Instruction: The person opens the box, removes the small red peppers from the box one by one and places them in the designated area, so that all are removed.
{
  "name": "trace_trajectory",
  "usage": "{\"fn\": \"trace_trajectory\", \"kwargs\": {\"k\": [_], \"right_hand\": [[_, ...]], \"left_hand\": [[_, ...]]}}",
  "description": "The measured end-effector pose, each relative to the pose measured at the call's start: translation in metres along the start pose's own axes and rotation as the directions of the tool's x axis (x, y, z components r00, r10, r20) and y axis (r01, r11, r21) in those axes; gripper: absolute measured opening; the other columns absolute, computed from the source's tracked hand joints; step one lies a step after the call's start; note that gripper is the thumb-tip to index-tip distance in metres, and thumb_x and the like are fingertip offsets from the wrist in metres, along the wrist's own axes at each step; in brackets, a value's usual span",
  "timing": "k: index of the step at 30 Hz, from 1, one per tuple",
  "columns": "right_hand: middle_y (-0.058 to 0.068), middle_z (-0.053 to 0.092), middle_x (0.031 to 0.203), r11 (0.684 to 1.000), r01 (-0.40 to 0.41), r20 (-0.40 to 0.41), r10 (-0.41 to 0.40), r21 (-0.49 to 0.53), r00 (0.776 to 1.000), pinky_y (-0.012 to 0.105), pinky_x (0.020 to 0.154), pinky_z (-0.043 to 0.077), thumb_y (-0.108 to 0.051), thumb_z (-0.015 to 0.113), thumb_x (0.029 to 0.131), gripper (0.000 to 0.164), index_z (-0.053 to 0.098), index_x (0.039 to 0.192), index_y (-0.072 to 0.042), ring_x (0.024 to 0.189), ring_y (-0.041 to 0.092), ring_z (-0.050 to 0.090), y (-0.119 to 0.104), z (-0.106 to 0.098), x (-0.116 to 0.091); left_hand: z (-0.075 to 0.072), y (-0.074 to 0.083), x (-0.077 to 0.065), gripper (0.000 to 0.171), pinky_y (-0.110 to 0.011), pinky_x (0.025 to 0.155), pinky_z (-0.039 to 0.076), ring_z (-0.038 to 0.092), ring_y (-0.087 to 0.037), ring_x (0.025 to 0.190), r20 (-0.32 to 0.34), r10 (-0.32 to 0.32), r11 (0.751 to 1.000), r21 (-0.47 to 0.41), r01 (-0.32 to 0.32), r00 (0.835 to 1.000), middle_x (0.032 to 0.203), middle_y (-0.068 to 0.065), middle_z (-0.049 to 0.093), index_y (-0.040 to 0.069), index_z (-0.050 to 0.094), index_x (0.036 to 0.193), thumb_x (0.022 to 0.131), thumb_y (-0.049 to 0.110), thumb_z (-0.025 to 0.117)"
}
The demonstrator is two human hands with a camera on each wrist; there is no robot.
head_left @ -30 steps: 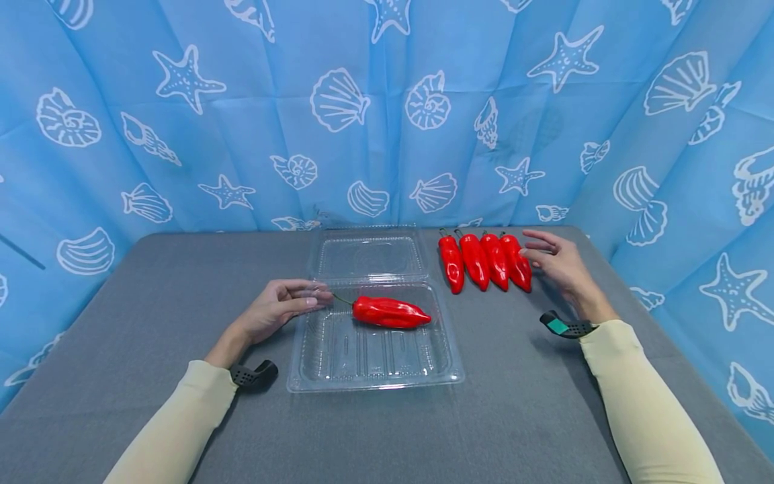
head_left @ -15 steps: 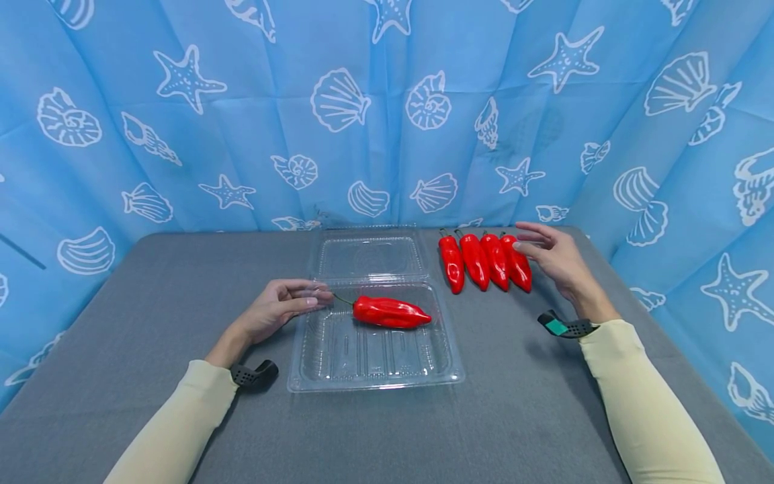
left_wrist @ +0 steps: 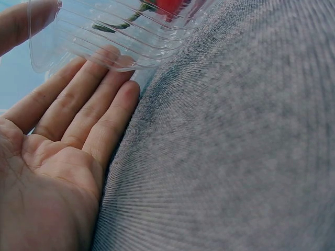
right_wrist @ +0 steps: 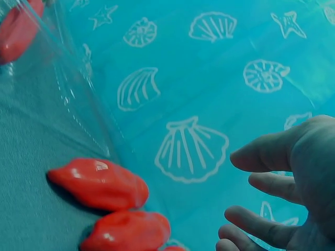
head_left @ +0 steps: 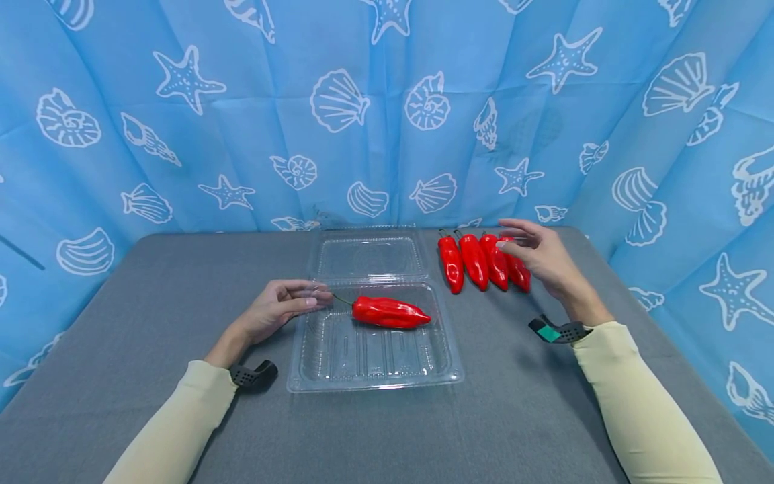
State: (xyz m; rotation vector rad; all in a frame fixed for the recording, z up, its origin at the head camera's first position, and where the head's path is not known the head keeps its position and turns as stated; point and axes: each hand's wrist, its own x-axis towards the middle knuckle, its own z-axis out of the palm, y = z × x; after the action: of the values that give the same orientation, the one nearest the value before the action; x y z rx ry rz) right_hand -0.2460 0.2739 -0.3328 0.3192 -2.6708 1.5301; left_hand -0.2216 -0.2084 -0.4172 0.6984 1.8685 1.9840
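A red pepper (head_left: 390, 312) with a thin green stem lies crosswise in the base of a clear plastic clamshell box (head_left: 375, 386), whose lid is folded back. My left hand (head_left: 284, 309) holds the box's left edge, thumb at the rim and fingers against the outside, as the left wrist view shows with the hand (left_wrist: 68, 130) and the ribbed plastic wall (left_wrist: 78, 36). Over the rightmost peppers hovers my right hand (head_left: 541, 259), fingers apart and holding nothing. It partly hides the rightmost red pepper (head_left: 519, 274). In the right wrist view, the hand (right_wrist: 293, 188) is apart from the nearer pepper (right_wrist: 99, 183).
Several red peppers lie side by side right of the box lid (head_left: 371, 255), stems pointing back; one is the leftmost pepper (head_left: 451, 265). Grey cloth covers the table (head_left: 484, 417). A blue curtain (head_left: 387, 154) with shell prints hangs behind it.
My right hand has moved left from beside the rightmost pepper to above it. The left hand, the box and the peppers have stayed in place.
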Motion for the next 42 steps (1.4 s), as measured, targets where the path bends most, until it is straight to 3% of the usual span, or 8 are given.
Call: {"fn": "trace_trajectory", "kwargs": {"k": [6, 9, 16, 20, 26, 36, 42], "right_hand": [[0.023, 0.049, 0.146, 1.0, 0.015, 0.05, -0.015, 0.001, 0.999, 0.027, 0.091, 0.051, -0.023, 0.061, 0.102, 0.058, 0.041, 0.154, -0.008, 0.128, 0.037, 0.048, -0.011, 0.007, -0.003], [0.023, 0.049, 0.146, 1.0, 0.022, 0.059, -0.022, -0.003, 0.998, 0.027, 0.091, 0.051, -0.021, 0.062, 0.101, 0.057, 0.043, 0.153, -0.008, 0.128, 0.039, 0.049, -0.018, 0.012, -0.005], [0.021, 0.052, 0.144, 0.998, 0.056, 0.076, -0.053, -0.037, 0.996, 0.039, 0.092, 0.053, -0.019, 0.066, 0.098, 0.056, 0.048, 0.15, -0.009, 0.123, 0.037, 0.053, -0.026, 0.023, -0.008], [0.02, 0.053, 0.143, 0.997, 0.068, 0.101, -0.065, -0.023, 0.993, 0.034, 0.089, 0.055, -0.017, 0.066, 0.098, 0.055, 0.048, 0.149, -0.008, 0.123, 0.038, 0.054, -0.028, 0.029, -0.008], [0.02, 0.053, 0.142, 0.996, 0.085, 0.128, -0.08, -0.03, 0.988, 0.04, 0.092, 0.054, -0.018, 0.068, 0.098, 0.054, 0.05, 0.149, -0.01, 0.122, 0.035, 0.056, -0.033, 0.037, -0.01], [0.015, 0.056, 0.138, 0.989, 0.137, 0.156, -0.126, -0.062, 0.98, 0.036, 0.09, 0.055, -0.016, 0.073, 0.093, 0.055, 0.054, 0.144, -0.008, 0.115, 0.031, 0.061, -0.042, 0.049, -0.014], [0.015, 0.057, 0.137, 0.983, 0.169, 0.177, -0.156, -0.064, 0.972, 0.047, 0.094, 0.053, -0.016, 0.073, 0.092, 0.056, 0.054, 0.144, -0.007, 0.115, 0.032, 0.06, -0.046, 0.056, -0.018]], "left_hand": [[0.0, 0.001, -0.001, 0.05, -0.03, 0.102, 0.051, 0.066, -0.019, 0.118, 0.003, 0.003, 1.0, -0.001, -0.003, 1.0, 0.124, -0.015, 0.07, -0.02, 0.044, 0.138, 0.095, 0.0, 0.061], [0.001, 0.001, -0.001, 0.05, -0.03, 0.102, 0.051, 0.066, -0.019, 0.118, 0.005, 0.005, 1.0, -0.002, -0.005, 1.0, 0.124, -0.013, 0.071, -0.02, 0.044, 0.138, 0.095, 0.0, 0.061], [0.002, 0.002, -0.001, 0.051, -0.029, 0.102, 0.051, 0.066, -0.018, 0.118, 0.009, 0.008, 1.0, -0.007, -0.008, 1.0, 0.123, -0.012, 0.071, -0.021, 0.043, 0.138, 0.095, 0.0, 0.061], [0.001, 0.002, -0.001, 0.05, -0.029, 0.102, 0.051, 0.066, -0.019, 0.118, 0.008, 0.007, 1.0, -0.002, -0.007, 1.0, 0.123, -0.012, 0.071, -0.02, 0.043, 0.138, 0.096, 0.0, 0.06], [0.0, -0.001, 0.0, 0.05, -0.029, 0.103, 0.051, 0.066, -0.019, 0.118, 0.005, 0.004, 1.0, 0.013, -0.004, 1.0, 0.125, -0.015, 0.07, -0.019, 0.044, 0.139, 0.096, 0.001, 0.06], [0.0, 0.0, -0.001, 0.05, -0.029, 0.103, 0.05, 0.066, -0.019, 0.118, 0.005, 0.002, 1.0, -0.003, -0.002, 1.0, 0.124, -0.014, 0.071, -0.02, 0.043, 0.139, 0.096, 0.0, 0.06], [0.0, 0.0, 0.0, 0.05, -0.029, 0.103, 0.05, 0.066, -0.019, 0.118, 0.004, -0.001, 1.0, -0.004, 0.001, 1.0, 0.125, -0.016, 0.07, -0.02, 0.043, 0.139, 0.096, 0.001, 0.061]]}}
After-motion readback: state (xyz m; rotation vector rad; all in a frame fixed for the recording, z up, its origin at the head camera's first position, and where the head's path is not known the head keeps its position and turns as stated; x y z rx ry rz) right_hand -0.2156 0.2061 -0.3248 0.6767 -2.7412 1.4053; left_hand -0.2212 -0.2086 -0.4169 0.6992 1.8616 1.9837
